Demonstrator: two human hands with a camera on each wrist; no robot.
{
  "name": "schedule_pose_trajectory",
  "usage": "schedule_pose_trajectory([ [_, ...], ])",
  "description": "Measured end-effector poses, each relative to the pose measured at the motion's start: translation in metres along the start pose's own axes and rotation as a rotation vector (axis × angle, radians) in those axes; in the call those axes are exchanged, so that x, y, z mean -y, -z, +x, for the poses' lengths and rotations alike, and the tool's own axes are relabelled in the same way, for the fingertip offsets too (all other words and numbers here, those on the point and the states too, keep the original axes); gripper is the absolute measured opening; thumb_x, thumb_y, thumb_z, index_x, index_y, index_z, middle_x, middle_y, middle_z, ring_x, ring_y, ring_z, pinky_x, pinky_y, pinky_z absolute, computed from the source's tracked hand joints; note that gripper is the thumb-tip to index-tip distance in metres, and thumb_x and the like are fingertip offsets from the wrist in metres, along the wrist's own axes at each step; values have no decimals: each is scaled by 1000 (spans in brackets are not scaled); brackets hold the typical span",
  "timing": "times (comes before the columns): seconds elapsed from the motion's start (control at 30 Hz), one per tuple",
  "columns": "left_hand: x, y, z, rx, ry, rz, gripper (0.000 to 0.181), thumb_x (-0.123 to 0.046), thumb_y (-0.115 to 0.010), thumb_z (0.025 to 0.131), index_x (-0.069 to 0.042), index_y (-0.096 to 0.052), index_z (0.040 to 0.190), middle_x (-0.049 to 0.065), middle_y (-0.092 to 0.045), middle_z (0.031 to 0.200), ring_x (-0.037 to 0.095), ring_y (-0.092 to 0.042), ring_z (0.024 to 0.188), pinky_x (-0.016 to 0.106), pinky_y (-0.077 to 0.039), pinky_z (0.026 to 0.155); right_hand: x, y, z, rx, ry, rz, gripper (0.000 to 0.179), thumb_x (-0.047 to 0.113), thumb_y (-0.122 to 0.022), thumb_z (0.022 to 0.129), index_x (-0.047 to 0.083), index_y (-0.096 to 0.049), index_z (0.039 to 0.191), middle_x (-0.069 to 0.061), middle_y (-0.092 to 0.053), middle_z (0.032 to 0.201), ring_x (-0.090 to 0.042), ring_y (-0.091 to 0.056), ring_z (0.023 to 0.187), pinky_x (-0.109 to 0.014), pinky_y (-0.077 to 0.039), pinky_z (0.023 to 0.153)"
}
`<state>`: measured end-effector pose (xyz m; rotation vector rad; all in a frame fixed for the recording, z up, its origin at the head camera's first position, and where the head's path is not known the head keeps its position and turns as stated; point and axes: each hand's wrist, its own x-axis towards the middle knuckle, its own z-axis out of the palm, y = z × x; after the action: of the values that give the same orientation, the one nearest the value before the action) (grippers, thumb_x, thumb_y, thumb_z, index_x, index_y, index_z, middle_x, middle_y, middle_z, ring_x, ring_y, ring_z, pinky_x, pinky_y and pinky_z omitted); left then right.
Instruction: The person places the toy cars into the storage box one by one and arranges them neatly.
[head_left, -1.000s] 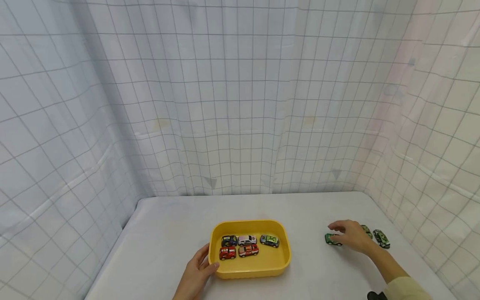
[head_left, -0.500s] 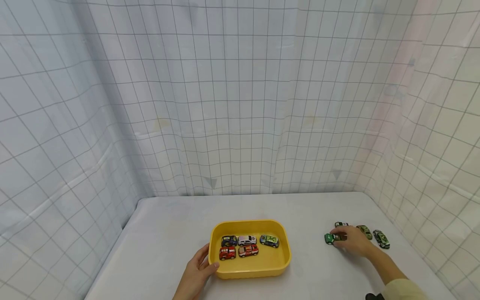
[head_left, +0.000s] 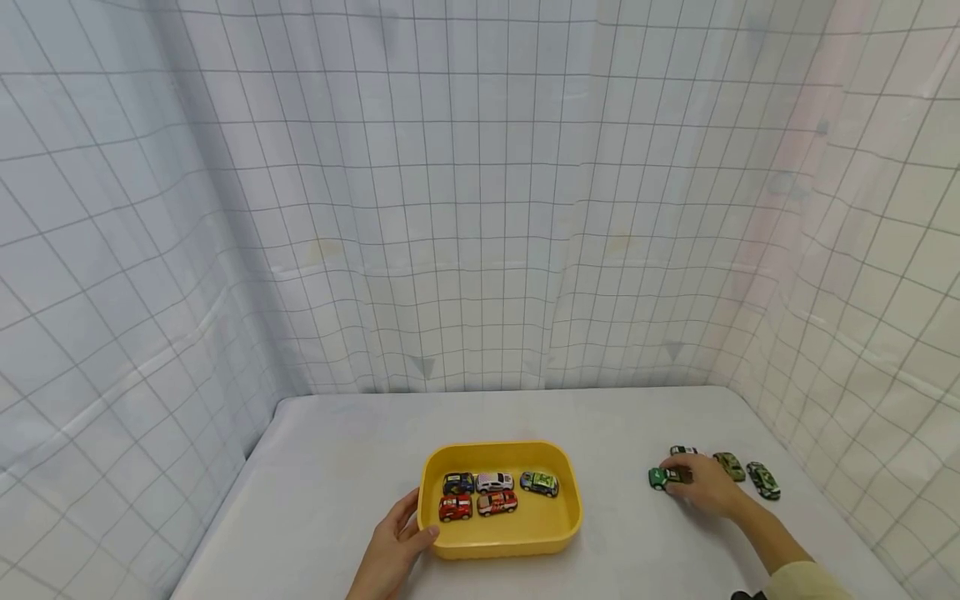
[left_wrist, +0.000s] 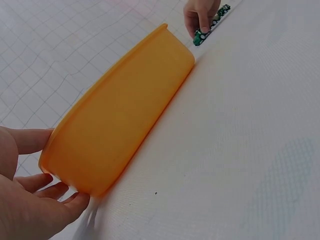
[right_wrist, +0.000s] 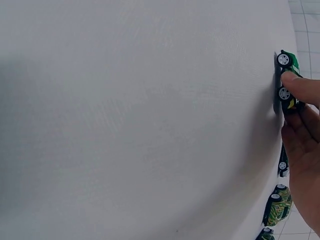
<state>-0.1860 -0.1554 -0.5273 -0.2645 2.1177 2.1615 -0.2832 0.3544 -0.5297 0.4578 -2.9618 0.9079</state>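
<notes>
Five toy cars (head_left: 497, 502) sit in the yellow tray (head_left: 502, 550), head view. Left hand (head_left: 393, 542) grips tray's near-left corner, thumb at the rim, fingers along the outer wall. Right hand (head_left: 708, 485) pinches the green car (head_left: 660, 477) on the table (head_left: 337, 483), well right of tray. Black-and-white car (head_left: 683, 451) just behind it, partly covered; two camouflage cars (head_left: 729, 467) farther right. Risk: right knuckles are close to the black-and-white car, so a sideways swing could nudge it.

Left wrist: tray's outer wall, fingers bent round the corner. One-cornered hold; a hard tug or push there could skew the tray and set its cars rolling.

Right wrist: thumb on the green car's side, between the wheels. Whether wheels touch the table, can't tell. Small, low hold; if the thumb slid onto a wheel, the car could twist loose.
</notes>
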Motion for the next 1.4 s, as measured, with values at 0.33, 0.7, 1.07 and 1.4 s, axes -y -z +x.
schedule_pose_trajectory([
  [0.33, 0, -1, 0, -6, -1, 6, 83, 3, -74, 92, 12, -23, 158, 38, -16, 161, 57, -26, 144, 54, -46, 107, 16, 4, 8, -13, 45, 22, 28, 11, -79, 91, 3, -72, 116, -11, -71, 116, -41, -65, 113, -57, -55, 97],
  [0.7, -1, -1, -1, -18, -3, 25, 84, 1, -75, 91, 11, -25, 157, 38, -19, 161, 56, -27, 143, 52, -48, 106, 35, 5, 16, -26, 143, 18, 24, 10, -78, 92, 4, -72, 115, -6, -72, 114, -36, -67, 110, -55, -56, 96],
  [1.07, 0, -1, 0, -30, 6, 32, 83, 3, -74, 91, 12, -25, 157, 38, -19, 161, 56, -29, 143, 51, -49, 105, 54, 1, 25, -24, 192, 7, 24, 11, -78, 92, 6, -72, 115, -1, -71, 112, -31, -68, 107, -52, -58, 94],
  [1.4, -2, -2, 0, -23, 3, 32, 82, 2, -74, 92, 12, -25, 157, 39, -18, 161, 56, -28, 143, 51, -48, 106, 78, -1, 32, 13, 227, 24, 25, 11, -78, 92, 6, -71, 116, -1, -70, 112, -29, -67, 106, -52, -57, 97],
])
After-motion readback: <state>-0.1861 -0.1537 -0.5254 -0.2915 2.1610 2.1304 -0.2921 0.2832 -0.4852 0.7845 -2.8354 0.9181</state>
